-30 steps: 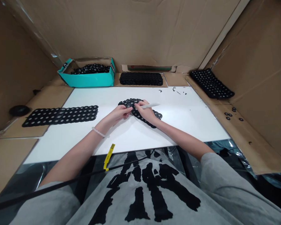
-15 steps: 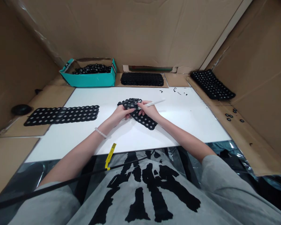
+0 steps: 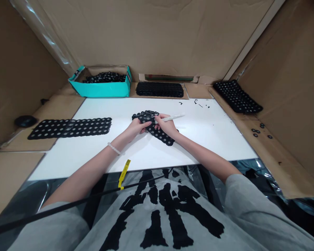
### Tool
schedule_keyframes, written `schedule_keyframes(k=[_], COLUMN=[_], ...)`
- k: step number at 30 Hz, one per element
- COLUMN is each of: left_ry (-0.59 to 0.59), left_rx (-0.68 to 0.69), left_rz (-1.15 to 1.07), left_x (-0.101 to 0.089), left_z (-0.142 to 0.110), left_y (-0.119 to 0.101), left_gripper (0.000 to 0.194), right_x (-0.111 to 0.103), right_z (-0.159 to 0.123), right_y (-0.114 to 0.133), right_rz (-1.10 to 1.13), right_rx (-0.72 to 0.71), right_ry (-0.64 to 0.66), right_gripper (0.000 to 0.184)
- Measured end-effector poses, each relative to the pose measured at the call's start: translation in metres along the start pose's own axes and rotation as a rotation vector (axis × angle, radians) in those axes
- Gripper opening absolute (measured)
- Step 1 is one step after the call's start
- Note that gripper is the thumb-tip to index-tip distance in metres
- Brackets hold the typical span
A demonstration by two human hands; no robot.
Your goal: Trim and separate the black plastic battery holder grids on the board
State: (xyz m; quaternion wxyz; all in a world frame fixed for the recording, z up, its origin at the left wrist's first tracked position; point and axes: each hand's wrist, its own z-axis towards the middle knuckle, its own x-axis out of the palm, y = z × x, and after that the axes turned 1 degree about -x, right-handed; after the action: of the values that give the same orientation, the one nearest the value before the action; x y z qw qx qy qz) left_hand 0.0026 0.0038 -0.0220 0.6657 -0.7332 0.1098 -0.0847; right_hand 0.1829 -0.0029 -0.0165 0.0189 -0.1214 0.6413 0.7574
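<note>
My left hand grips the left side of a black sheet dotted with rows of holes or pale spots. The sheet is bent over the white board, its far part raised and its lower part slanting to the right. In my right hand is a slim white pen-like tool, its back end pointing right and its tip down at the sheet beside my left thumb. My right fingers hide part of the sheet and the tool's tip. Another dotted black strip lies flat to the left.
A teal box holding dotted black pieces stands at the back left. A stack of black sheets lies behind my hands, and more dotted sheets rest at right. Black scraps and small rings lie about. Cardboard walls enclose the board.
The view has shifted slightly. My right hand and the tool have moved a little down against the sheet; both hands keep their hold.
</note>
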Motion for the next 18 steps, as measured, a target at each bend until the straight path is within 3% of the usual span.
schedule_keyframes(k=[18], left_ry=[0.028], left_rx=[-0.040], left_rz=[-0.055], left_x=[-0.0026], left_z=[0.0020], left_y=[0.0026], left_gripper=[0.031], right_x=[0.0014], right_z=[-0.0010], right_y=[0.0009], right_rz=[0.031], right_rx=[0.035], right_ry=[-0.028], right_gripper=[0.038])
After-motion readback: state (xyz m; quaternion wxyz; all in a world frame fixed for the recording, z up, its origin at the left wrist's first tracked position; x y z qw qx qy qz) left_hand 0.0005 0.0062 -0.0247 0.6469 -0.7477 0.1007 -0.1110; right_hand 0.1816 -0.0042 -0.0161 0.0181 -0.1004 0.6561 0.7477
